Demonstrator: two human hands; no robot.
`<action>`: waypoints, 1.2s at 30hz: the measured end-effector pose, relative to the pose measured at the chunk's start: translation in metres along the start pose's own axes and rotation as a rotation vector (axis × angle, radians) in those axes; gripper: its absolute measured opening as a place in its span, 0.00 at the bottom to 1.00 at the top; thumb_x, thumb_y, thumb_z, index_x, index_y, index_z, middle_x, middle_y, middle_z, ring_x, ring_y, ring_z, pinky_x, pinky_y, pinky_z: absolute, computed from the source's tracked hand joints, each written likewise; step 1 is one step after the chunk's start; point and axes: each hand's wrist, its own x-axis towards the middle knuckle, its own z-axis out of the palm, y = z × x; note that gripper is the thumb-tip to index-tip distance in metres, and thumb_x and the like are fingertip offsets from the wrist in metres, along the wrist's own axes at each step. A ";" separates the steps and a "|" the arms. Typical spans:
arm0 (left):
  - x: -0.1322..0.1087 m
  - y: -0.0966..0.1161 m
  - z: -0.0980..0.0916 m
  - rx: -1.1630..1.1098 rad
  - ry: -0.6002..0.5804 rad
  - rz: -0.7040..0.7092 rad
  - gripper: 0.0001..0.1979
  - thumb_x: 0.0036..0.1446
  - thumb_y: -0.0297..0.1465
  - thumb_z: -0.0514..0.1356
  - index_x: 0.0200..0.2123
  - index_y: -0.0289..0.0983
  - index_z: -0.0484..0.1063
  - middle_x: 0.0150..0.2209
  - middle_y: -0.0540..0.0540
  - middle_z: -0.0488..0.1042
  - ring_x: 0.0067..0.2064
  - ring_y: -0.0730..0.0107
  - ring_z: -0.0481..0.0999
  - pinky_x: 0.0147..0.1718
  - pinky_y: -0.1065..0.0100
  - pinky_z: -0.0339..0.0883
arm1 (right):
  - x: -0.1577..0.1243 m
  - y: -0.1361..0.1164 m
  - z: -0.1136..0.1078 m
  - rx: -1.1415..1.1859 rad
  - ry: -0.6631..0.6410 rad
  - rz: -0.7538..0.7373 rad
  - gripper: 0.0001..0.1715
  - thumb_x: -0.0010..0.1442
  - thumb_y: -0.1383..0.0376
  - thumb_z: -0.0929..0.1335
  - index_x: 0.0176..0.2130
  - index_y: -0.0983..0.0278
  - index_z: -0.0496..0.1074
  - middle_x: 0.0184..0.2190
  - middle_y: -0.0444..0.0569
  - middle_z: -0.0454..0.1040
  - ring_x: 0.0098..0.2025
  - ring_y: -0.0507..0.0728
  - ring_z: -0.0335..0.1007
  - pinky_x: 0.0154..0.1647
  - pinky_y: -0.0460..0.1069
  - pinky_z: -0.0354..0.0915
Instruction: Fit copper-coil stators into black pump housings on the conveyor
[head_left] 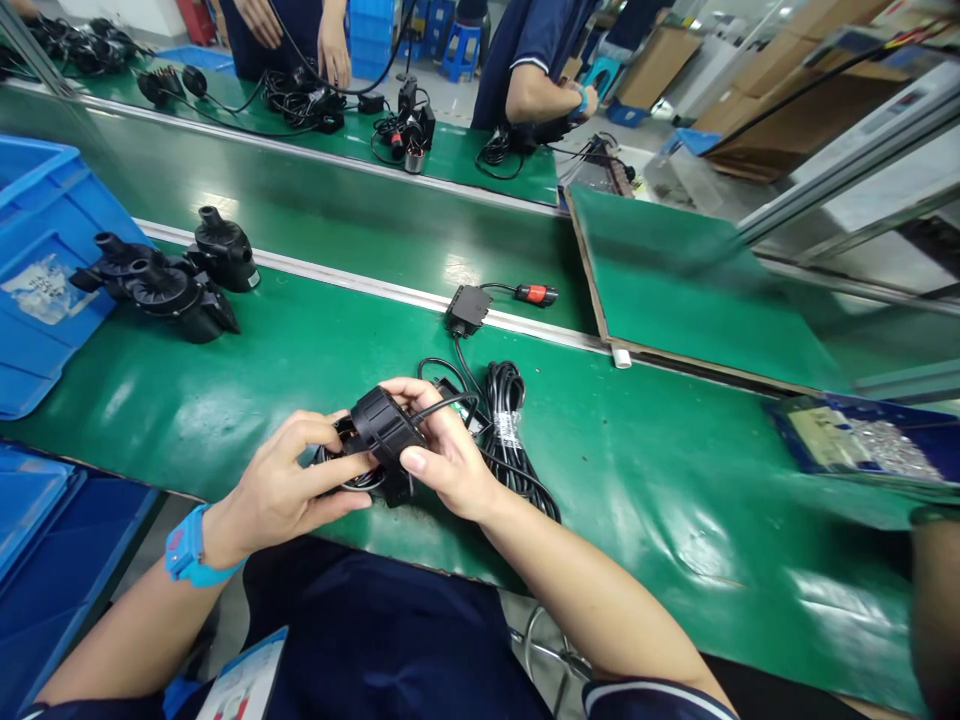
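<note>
Both my hands hold a black round plastic pump body just above the near edge of the green bench. My left hand grips its left side with thumb and fingers closed. My right hand wraps round its right side. A black cable runs from the part to a coiled bundle lying right of my hands, and on to a small black box with a red-tipped plug.
Three black pump bodies stand at the left beside a blue crate. A green board lies at the right, with a tray of small parts near it. Other people work with cables across the far bench.
</note>
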 end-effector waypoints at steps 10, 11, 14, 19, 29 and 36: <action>0.003 0.007 -0.002 -0.014 -0.045 -0.018 0.04 0.66 0.29 0.64 0.44 0.39 0.75 0.50 0.40 0.64 0.57 0.54 0.69 0.50 0.54 0.70 | -0.002 -0.006 0.000 -0.345 -0.016 -0.122 0.42 0.57 0.57 0.76 0.63 0.66 0.60 0.54 0.56 0.71 0.55 0.59 0.72 0.60 0.57 0.68; 0.002 0.007 -0.002 -0.064 0.054 -0.058 0.04 0.67 0.31 0.64 0.44 0.40 0.76 0.50 0.41 0.63 0.58 0.54 0.70 0.52 0.53 0.71 | -0.002 -0.007 0.000 -0.383 -0.013 -0.137 0.42 0.56 0.56 0.76 0.63 0.66 0.61 0.55 0.56 0.71 0.56 0.60 0.72 0.60 0.57 0.68; 0.012 0.008 -0.011 -0.143 0.491 -0.131 0.17 0.66 0.42 0.65 0.54 0.41 0.78 0.50 0.40 0.63 0.57 0.52 0.73 0.56 0.46 0.70 | 0.000 -0.010 0.000 -0.496 -0.018 -0.146 0.44 0.53 0.56 0.77 0.63 0.67 0.64 0.57 0.57 0.72 0.58 0.61 0.71 0.62 0.57 0.67; 0.053 0.020 -0.030 0.227 -0.117 -0.082 0.50 0.68 0.55 0.56 0.76 0.24 0.45 0.73 0.28 0.52 0.76 0.40 0.44 0.74 0.47 0.37 | 0.003 -0.012 0.007 -0.630 -0.046 -0.275 0.44 0.56 0.55 0.76 0.64 0.69 0.63 0.58 0.59 0.71 0.59 0.60 0.70 0.64 0.55 0.66; 0.042 0.012 -0.041 0.138 -0.449 -0.151 0.28 0.69 0.48 0.58 0.66 0.42 0.61 0.54 0.45 0.72 0.51 0.68 0.77 0.47 0.71 0.72 | -0.028 0.029 0.033 -0.749 0.102 -0.230 0.66 0.62 0.50 0.72 0.78 0.64 0.30 0.68 0.65 0.59 0.69 0.66 0.61 0.66 0.60 0.67; 0.012 0.007 -0.036 -0.004 -0.247 -0.198 0.28 0.66 0.41 0.63 0.64 0.38 0.60 0.60 0.40 0.70 0.61 0.66 0.72 0.60 0.72 0.66 | -0.021 0.033 0.041 -0.887 0.124 -0.467 0.36 0.67 0.53 0.70 0.67 0.62 0.61 0.59 0.60 0.67 0.66 0.62 0.62 0.64 0.55 0.68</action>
